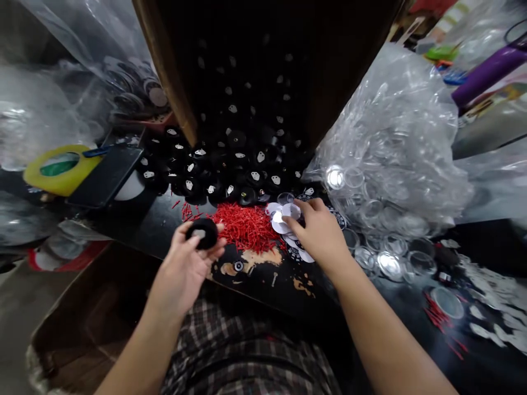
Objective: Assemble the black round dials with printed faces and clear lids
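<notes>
1. Two bare hands work over a black table (255, 288) whose surface is worn to a pale colour in patches.
2. The left hand (191, 260) grips a round black piece (205, 231), with the thumb on its pale centre and the other fingers curled around and behind it. The piece is raised over the near side of the table, just left of the pile of red sticks (245, 225).
3. The right hand (323, 233) reaches in to a loose heap of white discs (280, 222), its thumb and forefinger at the heap. I cannot tell whether they are closed on a disc or only touching. Some discs in the heap show black printing.
4. The red sticks lie in a loose pile between the two hands, with a few strays to the left.
5. Behind the pile, many black rounds with small white tabs spread out from the open mouth of a large box (164, 66), whose inside is dark.
6. In front of the pile lie a small ring (238, 266) and a screw (274, 279), apart from each other.
7. On the right, clear round covers (389, 264) lie in and in front of a plastic bag (399, 120). Farther right are loose white pieces (492, 299).
8. On the left, a phone (107, 175) lies beside a yellow tape roll (36, 178).
</notes>
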### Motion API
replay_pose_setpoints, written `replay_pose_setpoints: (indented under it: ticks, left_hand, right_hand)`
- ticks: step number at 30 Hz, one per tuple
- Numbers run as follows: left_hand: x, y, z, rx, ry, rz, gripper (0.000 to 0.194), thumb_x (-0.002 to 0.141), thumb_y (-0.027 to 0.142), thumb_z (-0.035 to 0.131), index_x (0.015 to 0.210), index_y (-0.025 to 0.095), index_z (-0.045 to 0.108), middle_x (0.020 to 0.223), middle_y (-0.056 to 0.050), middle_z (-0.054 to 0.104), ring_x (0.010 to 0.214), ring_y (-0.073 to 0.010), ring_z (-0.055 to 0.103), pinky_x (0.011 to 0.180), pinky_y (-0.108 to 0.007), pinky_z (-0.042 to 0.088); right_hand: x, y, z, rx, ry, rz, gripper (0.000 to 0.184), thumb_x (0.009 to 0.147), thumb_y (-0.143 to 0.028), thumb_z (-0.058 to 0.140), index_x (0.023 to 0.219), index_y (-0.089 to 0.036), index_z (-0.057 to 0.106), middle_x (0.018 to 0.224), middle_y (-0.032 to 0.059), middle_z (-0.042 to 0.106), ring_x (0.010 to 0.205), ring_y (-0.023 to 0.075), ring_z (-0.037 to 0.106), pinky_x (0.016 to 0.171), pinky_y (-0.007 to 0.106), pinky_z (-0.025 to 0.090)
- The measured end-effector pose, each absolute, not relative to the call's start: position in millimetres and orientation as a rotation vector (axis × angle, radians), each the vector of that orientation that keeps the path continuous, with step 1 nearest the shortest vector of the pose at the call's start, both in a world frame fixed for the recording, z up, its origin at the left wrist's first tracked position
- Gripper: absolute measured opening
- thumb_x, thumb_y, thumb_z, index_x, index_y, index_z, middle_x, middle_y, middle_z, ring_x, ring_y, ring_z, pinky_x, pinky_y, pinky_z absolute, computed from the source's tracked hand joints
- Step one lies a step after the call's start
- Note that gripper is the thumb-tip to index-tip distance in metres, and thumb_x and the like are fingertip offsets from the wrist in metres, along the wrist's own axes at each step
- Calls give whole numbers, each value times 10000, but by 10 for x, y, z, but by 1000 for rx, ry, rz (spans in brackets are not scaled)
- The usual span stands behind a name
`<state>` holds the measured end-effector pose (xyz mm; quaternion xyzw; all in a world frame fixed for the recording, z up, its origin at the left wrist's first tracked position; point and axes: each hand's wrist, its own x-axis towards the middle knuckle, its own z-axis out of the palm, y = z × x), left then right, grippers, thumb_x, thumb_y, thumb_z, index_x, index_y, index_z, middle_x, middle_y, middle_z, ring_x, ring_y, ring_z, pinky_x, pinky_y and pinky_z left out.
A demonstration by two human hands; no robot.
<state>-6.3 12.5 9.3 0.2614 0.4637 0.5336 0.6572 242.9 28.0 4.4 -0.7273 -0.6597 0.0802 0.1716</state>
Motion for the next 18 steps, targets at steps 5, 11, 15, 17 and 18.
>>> replay_pose_setpoints:
  ticks: [5, 11, 15, 17, 18]
  left_hand:
    - [226, -173, 37, 466, 914, 1096, 230, 875, 371, 581, 1041, 257, 471, 1088, -72, 713, 827, -147, 689, 798, -288, 521]
    - [340, -193, 62, 457, 823, 1022, 227, 911, 423, 528, 1042, 238, 546, 1058, -60, 716, 893, -162, 677, 814, -297, 504]
    - [411, -207, 51, 488, 789, 978, 271, 914, 420, 522, 1045, 211, 635, 1089, -64, 705, 980, -182, 655, 824, -290, 499]
    - [453, -233, 41, 453, 768, 982, 296, 906, 423, 535, 1057, 201, 660, 1089, -66, 709, 1049, -205, 639, 880, -307, 487]
    - [475, -245, 37, 426, 747, 989, 308, 904, 427, 537, 1063, 197, 667, 1084, -66, 714, 1079, -213, 631, 920, -318, 472]
  right_hand:
    - [2523, 374, -12, -1988, -2030, 160, 325, 922, -290, 488, 1143, -172, 696, 1044, 123, 616, 967, 268, 578, 866, 428, 455]
    - [2638, 160, -97, -1853, -1939, 42, 373, 883, -176, 467, 1182, -250, 677, 1073, 102, 593, 979, 265, 531, 837, 452, 441]
    - [2670, 36, -54, -1847, -1872, 62, 361, 890, -230, 478, 1196, -278, 665, 1094, 93, 601, 988, 274, 523, 874, 488, 414]
    - [2606, -53, 6, -1775, -1777, 212, 306, 903, -298, 493, 1130, -257, 694, 1055, 92, 617, 986, 264, 545, 881, 458, 424]
    - [2550, -104, 37, -1725, -1723, 367, 279, 903, -322, 502, 1073, -243, 709, 1012, 84, 631, 965, 252, 566, 864, 427, 442]
